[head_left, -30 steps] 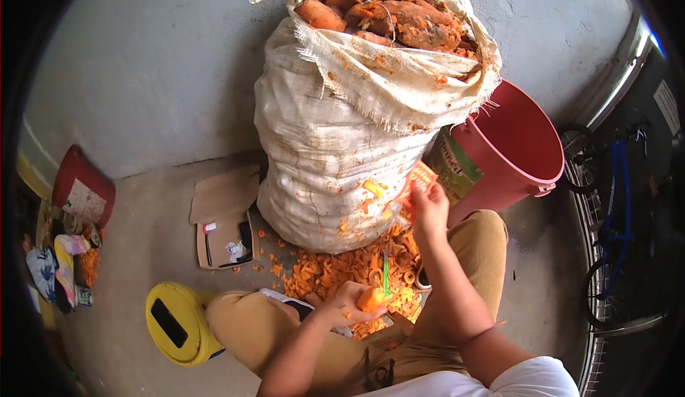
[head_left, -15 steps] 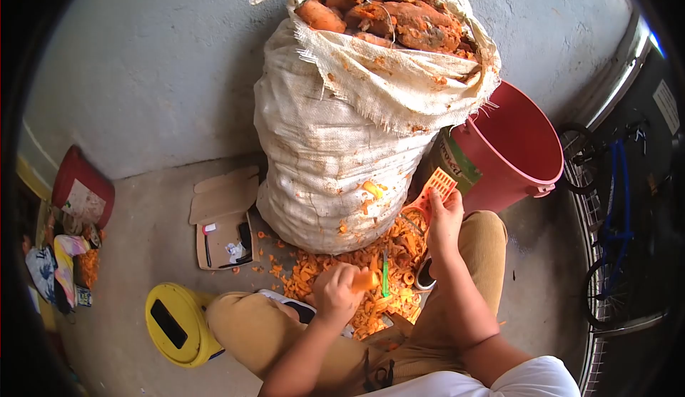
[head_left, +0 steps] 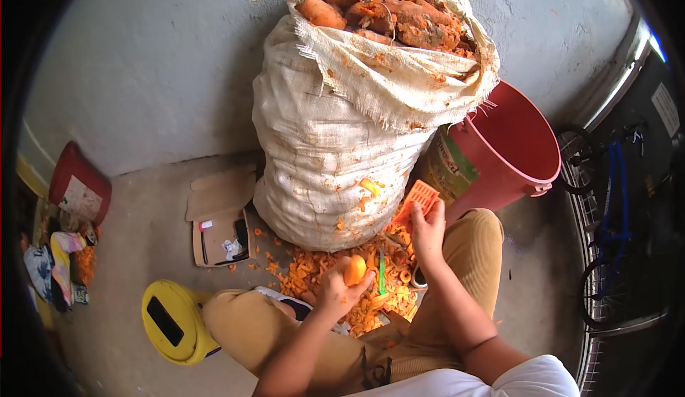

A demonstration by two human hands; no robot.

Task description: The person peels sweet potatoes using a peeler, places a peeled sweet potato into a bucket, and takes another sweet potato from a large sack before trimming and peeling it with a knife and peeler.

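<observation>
My left hand (head_left: 335,290) is closed round a peeled orange carrot (head_left: 354,271), its rounded end pointing up. Farther right and higher, my right hand (head_left: 429,234) grips an orange slotted tool (head_left: 419,199) in front of the sack. Between and below the hands lies a heap of orange peelings (head_left: 374,304), with a green-handled tool (head_left: 382,272) standing out among them. The white woven sack (head_left: 342,147) rises just beyond, its open top full of unpeeled carrots (head_left: 410,15).
A large red bucket (head_left: 517,136) stands right of the sack. On the left are an open cardboard box (head_left: 220,236), a yellow container (head_left: 178,323) with a black phone-like object on top, and a tilted dark-red bucket (head_left: 80,183). A blue bicycle (head_left: 614,219) is far right.
The carrot in my left hand has turned from pointing right to pointing upward. My right hand has moved slightly left and down, and the slotted tool has tilted and shifted left.
</observation>
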